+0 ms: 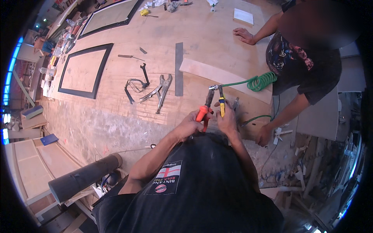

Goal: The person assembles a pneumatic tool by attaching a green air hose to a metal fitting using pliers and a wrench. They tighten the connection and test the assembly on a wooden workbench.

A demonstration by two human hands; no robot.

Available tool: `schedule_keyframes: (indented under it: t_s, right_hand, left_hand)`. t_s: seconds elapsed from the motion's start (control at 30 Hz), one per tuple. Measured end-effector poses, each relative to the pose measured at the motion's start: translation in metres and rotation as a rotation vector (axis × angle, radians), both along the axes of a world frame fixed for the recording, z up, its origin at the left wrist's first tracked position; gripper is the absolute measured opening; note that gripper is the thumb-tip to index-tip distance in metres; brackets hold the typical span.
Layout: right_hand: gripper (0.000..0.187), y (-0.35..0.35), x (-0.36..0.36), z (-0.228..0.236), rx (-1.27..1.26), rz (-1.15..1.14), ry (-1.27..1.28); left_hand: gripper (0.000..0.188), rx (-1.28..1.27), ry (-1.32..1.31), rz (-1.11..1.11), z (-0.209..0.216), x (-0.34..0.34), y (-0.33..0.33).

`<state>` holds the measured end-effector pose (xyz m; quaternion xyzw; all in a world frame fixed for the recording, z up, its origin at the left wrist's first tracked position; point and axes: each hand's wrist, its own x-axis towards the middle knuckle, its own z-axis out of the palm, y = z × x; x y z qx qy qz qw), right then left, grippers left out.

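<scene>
My left hand (190, 126) is wrapped round the handles of orange-red pliers (203, 112), their dark jaws pointing away from me. In my right hand (227, 119) is a second tool with a yellow and blue handle (222, 106), which looks like pliers. Both tool heads meet at a small metal fitting (213, 87) on the end of a green coiled air hose (262, 81). Which jaw grips which part of the fitting is too small to tell. Locking pliers (161, 91) and a dark open-end wrench (145, 73) lie on the table to the left.
Another person (303, 58) stands at the right, one hand (244, 35) on the table (155, 39). A pale board (221, 75) and a grey strip (178, 70) lie ahead. Black frames (95, 89) are at the left. A dark roll (85, 176) stands near my left elbow.
</scene>
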<state>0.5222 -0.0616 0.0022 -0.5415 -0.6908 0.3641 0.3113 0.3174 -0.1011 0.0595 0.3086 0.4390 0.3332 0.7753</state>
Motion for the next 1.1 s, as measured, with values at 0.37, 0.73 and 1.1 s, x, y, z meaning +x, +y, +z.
schedule_keyframes:
  t_s: [0.37,0.73,1.1]
  right_hand:
    - [0.030,0.002,-0.015,0.003,0.002,-0.058,-0.033]
    - [0.043,0.000,-0.017,-0.016,0.083,-0.016,-0.156]
    - [0.049,0.004,-0.016,-0.013,0.065,0.027,-0.189]
  left_hand:
    - [0.067,-0.038,-0.048,0.020,0.004,0.017,0.011]
    - [0.055,-0.086,-0.060,0.104,-0.009,0.016,0.016]
    - [0.053,-0.150,-0.124,0.139,-0.007,0.011,0.017]
